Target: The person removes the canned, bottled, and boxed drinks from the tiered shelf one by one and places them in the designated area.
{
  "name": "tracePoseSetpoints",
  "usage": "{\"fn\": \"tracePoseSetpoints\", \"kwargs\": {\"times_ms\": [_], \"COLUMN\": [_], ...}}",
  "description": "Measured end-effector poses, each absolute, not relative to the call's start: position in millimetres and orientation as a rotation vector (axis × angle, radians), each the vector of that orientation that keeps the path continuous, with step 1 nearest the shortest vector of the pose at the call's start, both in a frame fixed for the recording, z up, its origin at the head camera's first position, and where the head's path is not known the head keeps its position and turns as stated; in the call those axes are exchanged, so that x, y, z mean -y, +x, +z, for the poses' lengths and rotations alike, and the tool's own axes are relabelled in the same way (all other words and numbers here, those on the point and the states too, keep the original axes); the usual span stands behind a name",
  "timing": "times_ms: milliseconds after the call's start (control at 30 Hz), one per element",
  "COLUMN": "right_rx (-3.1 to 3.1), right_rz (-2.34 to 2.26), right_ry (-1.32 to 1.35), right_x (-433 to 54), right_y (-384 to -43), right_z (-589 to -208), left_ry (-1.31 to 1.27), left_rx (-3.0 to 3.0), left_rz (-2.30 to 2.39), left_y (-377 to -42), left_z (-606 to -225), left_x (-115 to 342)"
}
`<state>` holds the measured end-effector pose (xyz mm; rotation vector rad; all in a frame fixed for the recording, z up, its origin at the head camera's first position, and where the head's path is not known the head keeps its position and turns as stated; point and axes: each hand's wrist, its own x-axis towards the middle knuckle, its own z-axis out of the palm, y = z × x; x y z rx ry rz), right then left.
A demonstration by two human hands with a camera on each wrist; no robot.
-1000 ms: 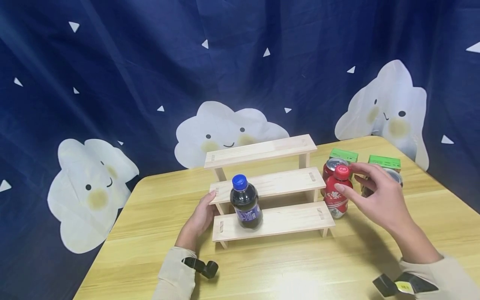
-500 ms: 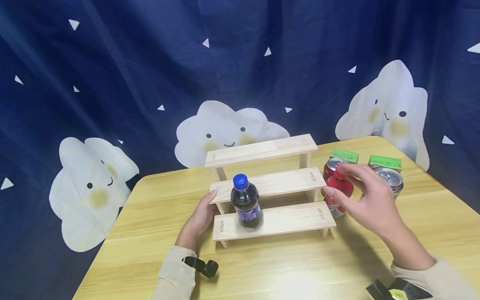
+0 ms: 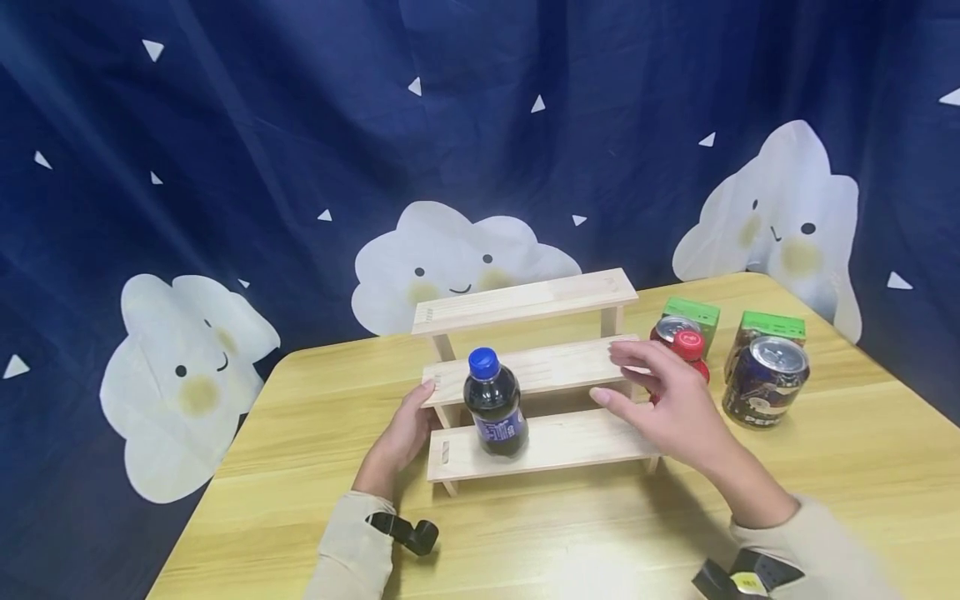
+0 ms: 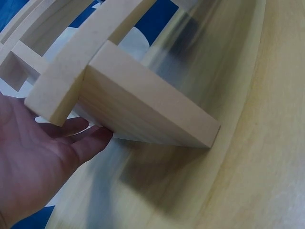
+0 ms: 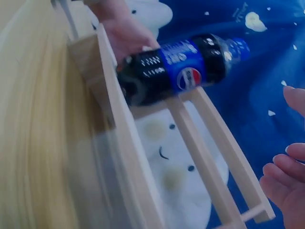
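A three-tier wooden step shelf [image 3: 577, 437] stands on the table. On its lowest step, left of the middle, a blue-capped Pepsi bottle [image 3: 495, 417] is upright; the right wrist view catches the same cola bottle [image 5: 190, 67] sideways. My left hand [image 3: 401, 433] holds the shelf's left side, thumb at the end of the middle step; in the left wrist view its fingers [image 4: 93, 143] touch the side support. My right hand [image 3: 675, 408], fingers spread and holding nothing, is over the shelf's right end. It partly hides a red bottle [image 3: 688, 343].
Behind the red bottle stands a red can [image 3: 677, 327]. Farther right is a dark Pepsi can [image 3: 765, 387]. Two green-topped boxes [image 3: 693, 312] are behind the cans. A blue curtain [image 3: 480, 142] with cloud prints hangs beyond the wooden table [image 3: 300, 467].
My right hand has moved left from the red bottle to the shelf's right end, uncovering the dark can. The red bottle stays where it was. My left hand keeps its place on the shelf.
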<state>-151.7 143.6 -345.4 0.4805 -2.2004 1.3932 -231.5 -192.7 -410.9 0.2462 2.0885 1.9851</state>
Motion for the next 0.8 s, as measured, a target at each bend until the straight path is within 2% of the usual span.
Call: {"fn": "tracePoseSetpoints", "kwargs": {"times_ms": [800], "right_rx": [2.34], "right_rz": [1.631], "right_ry": [0.674], "right_x": [-69.2], "right_y": [-162.1], "right_z": [-355.6], "left_ry": [0.267], "left_rx": [-2.095], "left_rz": [1.948], "left_y": [-230.4], "left_z": [-409.3], "left_x": [193.4]}}
